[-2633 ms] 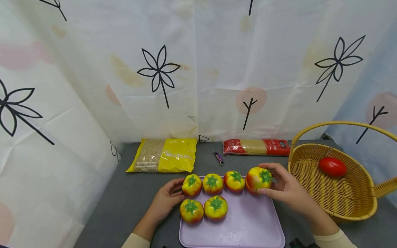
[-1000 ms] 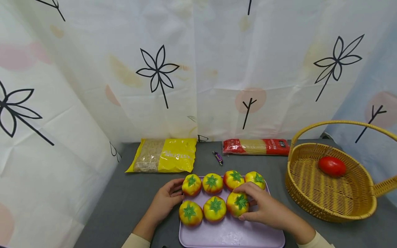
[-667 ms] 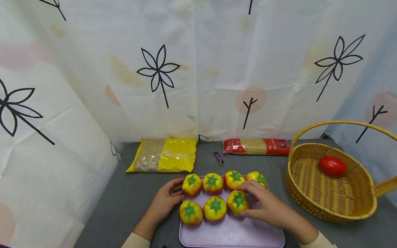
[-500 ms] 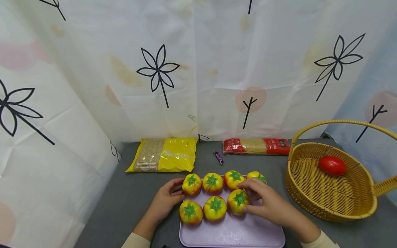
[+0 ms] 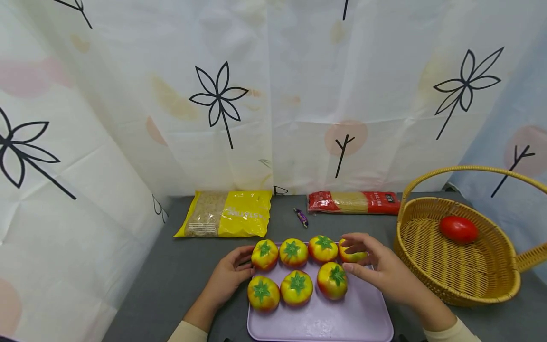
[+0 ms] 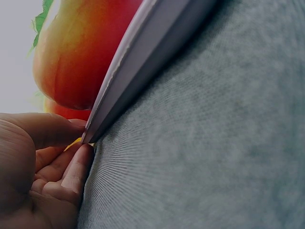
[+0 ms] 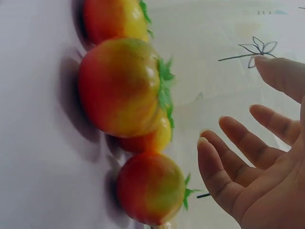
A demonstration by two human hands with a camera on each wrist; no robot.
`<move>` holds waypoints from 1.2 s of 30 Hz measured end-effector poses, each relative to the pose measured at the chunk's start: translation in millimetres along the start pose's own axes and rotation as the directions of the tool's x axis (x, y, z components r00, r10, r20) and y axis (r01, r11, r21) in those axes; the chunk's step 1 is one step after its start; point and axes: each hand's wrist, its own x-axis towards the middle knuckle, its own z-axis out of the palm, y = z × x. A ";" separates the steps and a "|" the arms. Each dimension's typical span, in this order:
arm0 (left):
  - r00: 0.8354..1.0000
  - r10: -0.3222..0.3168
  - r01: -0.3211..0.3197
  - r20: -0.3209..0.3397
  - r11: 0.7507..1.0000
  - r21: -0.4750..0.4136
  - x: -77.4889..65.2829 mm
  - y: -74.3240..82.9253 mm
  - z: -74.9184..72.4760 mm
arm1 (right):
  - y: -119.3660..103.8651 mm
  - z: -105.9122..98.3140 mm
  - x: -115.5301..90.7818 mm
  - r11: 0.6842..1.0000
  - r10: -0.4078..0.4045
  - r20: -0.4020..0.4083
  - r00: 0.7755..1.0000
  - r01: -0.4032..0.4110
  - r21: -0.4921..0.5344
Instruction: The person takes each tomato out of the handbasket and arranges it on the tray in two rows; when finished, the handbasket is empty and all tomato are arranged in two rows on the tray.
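Observation:
In the head view, several yellow-and-red tomatoes with green star-shaped tops stand in two rows on a lilac tray point(image 5: 316, 325). My left hand point(image 5: 228, 275) pinches the tray's left rim; in the left wrist view its thumb lies on the rim, with fingers against the outer side. My right hand point(image 5: 384, 270) is held above the tray's right side, fingers spread and holding nothing. Closest to it are the front-row right tomato point(image 5: 332, 281) and the back-row right tomato point(image 5: 351, 251), which the fingers partly hide. The right wrist view shows a gap between the right hand point(image 7: 267, 167) and the tomatoes.
A wicker basket point(image 5: 453, 275) with a red tomato-like fruit point(image 5: 458, 229) inside stands at the right. Behind the tray lie a yellow bag of grain point(image 5: 224, 213), a small purple-wrapped candy point(image 5: 301, 217) and a red noodle packet point(image 5: 353, 203). A patterned curtain point(image 5: 299, 95) closes the back.
My right hand set a tomato at the right of the front row, let go and rose toward the back right. That tomato shifted slightly right. My left hand stayed on the tray rim.

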 end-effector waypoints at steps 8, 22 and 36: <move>1.000 0.013 -0.013 0.001 1.000 -0.001 0.7 -1.5 0.0 | 3.7 -22.9 -3.7 0.986 -0.150 -0.144 0.978 0.159 0.047; 1.000 0.017 -0.017 -0.004 1.000 0.011 -0.1 -0.7 0.7 | 14.4 -75.7 -13.2 0.913 -0.163 -0.213 0.963 0.229 0.338; 1.000 0.001 -0.001 -0.010 1.000 -0.004 0.1 -1.1 0.7 | 40.8 -129.5 -19.2 0.889 -0.125 -0.195 0.973 0.197 0.412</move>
